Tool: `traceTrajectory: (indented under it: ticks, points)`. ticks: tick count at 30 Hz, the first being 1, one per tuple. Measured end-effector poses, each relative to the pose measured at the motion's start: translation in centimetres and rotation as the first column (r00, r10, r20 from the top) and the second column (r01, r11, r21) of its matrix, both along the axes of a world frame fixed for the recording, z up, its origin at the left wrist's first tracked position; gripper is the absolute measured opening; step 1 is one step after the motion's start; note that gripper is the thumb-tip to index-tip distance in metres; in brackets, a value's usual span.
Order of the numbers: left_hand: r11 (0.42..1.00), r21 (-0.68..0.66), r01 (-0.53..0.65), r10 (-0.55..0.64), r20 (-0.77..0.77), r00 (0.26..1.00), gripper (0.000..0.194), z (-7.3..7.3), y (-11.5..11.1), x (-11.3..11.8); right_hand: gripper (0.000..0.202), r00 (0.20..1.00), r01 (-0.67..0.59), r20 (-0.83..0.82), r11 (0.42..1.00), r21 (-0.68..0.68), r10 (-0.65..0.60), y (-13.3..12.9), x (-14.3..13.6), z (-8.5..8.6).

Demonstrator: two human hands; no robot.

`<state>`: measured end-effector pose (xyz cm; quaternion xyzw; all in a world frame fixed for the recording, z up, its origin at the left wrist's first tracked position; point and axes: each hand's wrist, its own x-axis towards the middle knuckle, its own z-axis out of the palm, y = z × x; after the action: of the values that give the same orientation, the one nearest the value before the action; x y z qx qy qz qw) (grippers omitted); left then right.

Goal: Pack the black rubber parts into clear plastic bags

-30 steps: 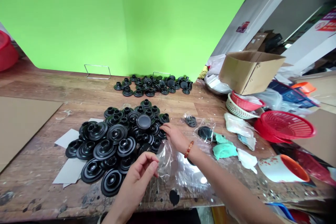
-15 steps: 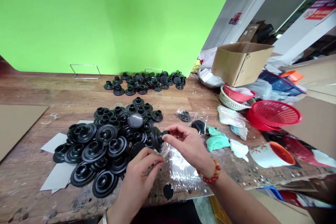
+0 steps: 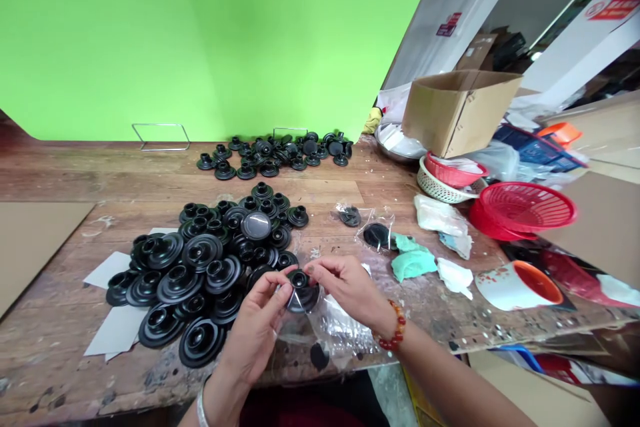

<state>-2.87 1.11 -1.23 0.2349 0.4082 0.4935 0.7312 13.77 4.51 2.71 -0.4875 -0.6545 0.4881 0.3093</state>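
Note:
My left hand [image 3: 257, 320] is closed in a pinch on the edge of a clear plastic bag [image 3: 290, 330]. Opposite it, the thumb and fingers of my right hand [image 3: 350, 288] are also pinched, apparently on the bag's mouth, right by the neck of a black round flanged part [image 3: 303, 299]. That part sits between my hands with film across it; how far it is inside is hard to see. Left of my hands is a heap of similar black flanged parts [image 3: 200, 252]. More clear bags [image 3: 347, 325] lie under my right wrist.
A second group of black parts [image 3: 270, 168] lies by the green panel [image 3: 200, 40]. Two bagged black pieces [image 3: 376, 235] rest beyond my right hand. Rightward are green cloth scraps [image 3: 413, 265], a white cup-like container [image 3: 517, 284], red baskets [image 3: 530, 203] and a cardboard box [image 3: 460, 110].
The black part my right hand held up by its neck has come down between my hands, with plastic film over it. My right fingers have shifted to its upper edge.

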Motion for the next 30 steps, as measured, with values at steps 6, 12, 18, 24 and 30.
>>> traceTrajectory:
  ticks: [6, 12, 18, 24, 30]
  points:
    - [0.999, -0.026, -0.032, 0.034, 0.08, 0.996, 0.012, 0.1, -0.2, -0.4, 0.004, 0.999, -0.02, 0.025, 0.999, -0.03, 0.02, -0.3, 0.6, -0.8]
    - [1.0, -0.028, -0.004, 0.005, 0.04, 0.999, 0.019, 0.2, -0.5, -0.5, 0.01, 0.996, 0.01, -0.093, 1.0, 0.007, -0.009, -0.7, 0.2, -1.6]
    - [0.989, -0.126, -0.078, 0.081, 0.022, 0.996, 0.024, -0.6, -0.1, -0.8, 0.008, 0.994, 0.1, 0.034, 0.991, 0.093, -0.103, -0.7, -0.7, -2.2]
    - [0.992, -0.046, -0.117, 0.117, 0.007, 0.993, 0.023, -1.3, 0.1, -1.3, 0.011, 0.994, 0.008, 0.1, 0.972, 0.233, -0.032, -1.2, -1.0, -1.3]
    - [0.88, 0.377, 0.29, -0.128, -0.398, 0.908, 0.014, -0.2, 0.2, -3.6, 0.01, 0.969, -0.243, 0.04, 0.92, 0.308, 0.242, -1.7, 0.0, 0.2]
